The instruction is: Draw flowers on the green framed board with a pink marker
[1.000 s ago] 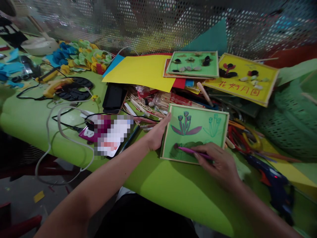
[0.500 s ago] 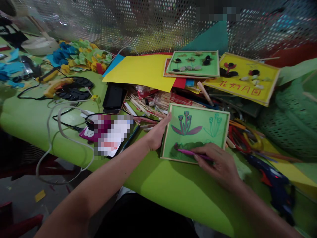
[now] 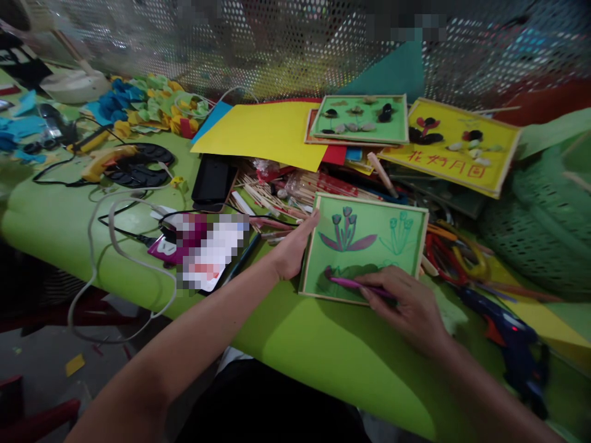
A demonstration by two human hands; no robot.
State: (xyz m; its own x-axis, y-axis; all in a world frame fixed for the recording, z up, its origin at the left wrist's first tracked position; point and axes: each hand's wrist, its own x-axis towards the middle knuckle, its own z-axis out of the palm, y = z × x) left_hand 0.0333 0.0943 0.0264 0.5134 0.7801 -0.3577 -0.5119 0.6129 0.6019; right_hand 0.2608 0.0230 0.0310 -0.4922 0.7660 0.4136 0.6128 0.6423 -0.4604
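Observation:
A small green picture board (image 3: 369,234) with a light frame lies near the front edge of the green table (image 3: 300,338). Purple and teal flowers are drawn on it. My left hand (image 3: 293,249) rests against the board's left edge, fingers stretched out along it. My right hand (image 3: 409,304) pinches a pink pen (image 3: 353,283) whose tip touches the lower left of the board, over a dark green patch.
A dark blue glue gun (image 3: 508,335) lies right of my right hand. Wooden sticks (image 3: 272,194), a black phone (image 3: 212,178), yellow paper (image 3: 265,132), two finished boards (image 3: 360,118) (image 3: 455,144), a green basket (image 3: 540,215) and cables (image 3: 115,246) crowd the table. A perforated screen stands behind.
The pen tip and my right hand have shifted very slightly on the lower left of the board. My left hand has stayed in place.

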